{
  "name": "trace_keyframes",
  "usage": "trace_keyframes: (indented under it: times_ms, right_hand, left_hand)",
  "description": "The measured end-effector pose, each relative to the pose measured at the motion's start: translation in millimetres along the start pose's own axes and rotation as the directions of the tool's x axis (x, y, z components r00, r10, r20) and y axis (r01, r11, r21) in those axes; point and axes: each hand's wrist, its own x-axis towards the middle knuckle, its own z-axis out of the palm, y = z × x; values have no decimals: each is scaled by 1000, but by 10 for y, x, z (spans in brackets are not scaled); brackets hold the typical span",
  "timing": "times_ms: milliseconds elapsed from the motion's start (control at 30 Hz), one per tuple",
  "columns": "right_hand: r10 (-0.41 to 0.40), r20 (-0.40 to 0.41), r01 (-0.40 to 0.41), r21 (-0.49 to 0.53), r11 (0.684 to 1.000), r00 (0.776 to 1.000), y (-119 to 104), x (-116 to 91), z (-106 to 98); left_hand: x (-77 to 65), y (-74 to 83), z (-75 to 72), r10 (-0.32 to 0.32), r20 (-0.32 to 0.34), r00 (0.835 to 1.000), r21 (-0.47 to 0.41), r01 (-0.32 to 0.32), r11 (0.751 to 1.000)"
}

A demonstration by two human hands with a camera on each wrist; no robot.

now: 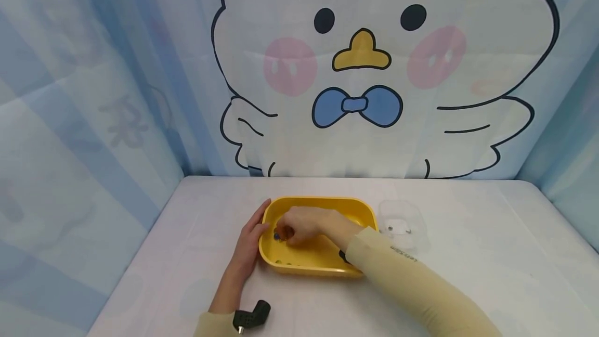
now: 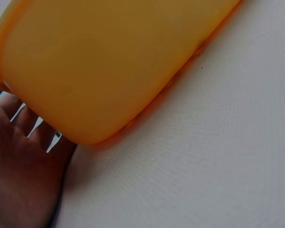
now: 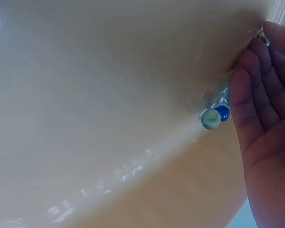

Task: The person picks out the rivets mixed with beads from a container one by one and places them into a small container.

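A yellow plastic tray [image 1: 323,261] lies on the table, with my left hand [image 1: 245,246] against the outside of its left end. The left fingers [image 2: 26,118] lie fairly straight along the wall in the left wrist view, and the thumb comes to the rim. My right hand [image 1: 301,225] reaches into the tray's left part. Between thumb and index finger it pinches a small shiny piece [image 3: 263,37], mostly hidden by the fingertips. Right beside the right fingers sit a clear glass marble with green inside [image 3: 211,119] and a blue marble [image 3: 223,112].
To the right of the tray stands a clear plastic box [image 1: 404,243] holding a couple of tiny shiny things [image 1: 408,231]. Several small round things [image 1: 278,262] lie along the tray's near inner edge. A printed curtain [image 1: 355,155] hangs behind the table [image 1: 491,254].
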Motion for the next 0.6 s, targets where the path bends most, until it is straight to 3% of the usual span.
trace_keyframes:
  times_ms: [600]
  right_hand:
    - [66,22,-65,-27,998,998,-17,-28,-33]
  left_hand:
    - [-1,10,7,-3,0,1000,-7,3,1000]
